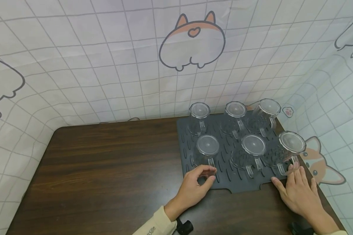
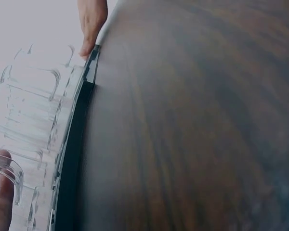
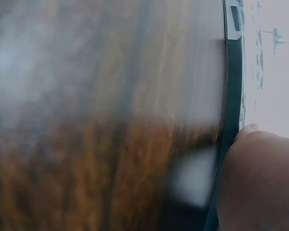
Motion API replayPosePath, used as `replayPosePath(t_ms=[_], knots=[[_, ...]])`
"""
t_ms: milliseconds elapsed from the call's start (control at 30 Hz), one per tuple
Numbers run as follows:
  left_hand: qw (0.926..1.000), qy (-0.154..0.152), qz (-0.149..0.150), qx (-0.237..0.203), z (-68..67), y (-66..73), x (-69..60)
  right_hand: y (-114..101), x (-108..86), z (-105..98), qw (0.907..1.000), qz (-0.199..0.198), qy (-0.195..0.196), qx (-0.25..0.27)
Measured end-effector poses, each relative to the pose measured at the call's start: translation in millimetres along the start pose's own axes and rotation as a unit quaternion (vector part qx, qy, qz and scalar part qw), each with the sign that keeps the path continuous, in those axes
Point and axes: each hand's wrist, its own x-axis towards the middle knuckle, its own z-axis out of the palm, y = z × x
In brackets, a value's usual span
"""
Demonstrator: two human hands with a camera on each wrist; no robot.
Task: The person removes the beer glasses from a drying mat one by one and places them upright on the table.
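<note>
Several clear glass mugs stand upside down in two rows on a dark grey drying mat (image 1: 223, 184). My left hand (image 1: 195, 184) is at the handle of the front-left mug (image 1: 208, 145), its fingers bent and its thumb apart from them. In the left wrist view its fingers (image 2: 4, 192) show behind a clear mug handle (image 2: 20, 180); whether they touch it is unclear. My right hand (image 1: 301, 191) lies with extended fingers at the mat's front-right corner, fingertips by the handle of the front-right mug (image 1: 292, 142). The right wrist view shows that hand (image 3: 260, 178) against the mat's edge.
The mat lies at the right end of a dark brown wooden table (image 1: 100, 169). Behind and to the right hangs a white gridded curtain (image 1: 120, 65) with cartoon corgis. Further mugs, such as the back-left mug (image 1: 199, 110), stand close to it.
</note>
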Motion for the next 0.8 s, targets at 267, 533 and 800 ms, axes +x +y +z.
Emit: replayPosePath(t_ms=[267, 533, 800], knots=[[0.9995, 0.014, 0.027, 0.008, 2.8, -5.2, 0.6, -3.1, 1.7, 1.2, 0.9999, 0.010, 0.007, 0.002], [0.9976, 0.033, 0.060, 0.013, 4.9, -7.5, 0.9, -4.6, 0.0, 2.5, 0.9998, 0.006, 0.016, 0.002], [0.9938, 0.048, 0.097, 0.026, 6.6, -10.3, 2.8, -4.3, 0.8, 2.0, 0.9998, 0.010, 0.017, -0.003]])
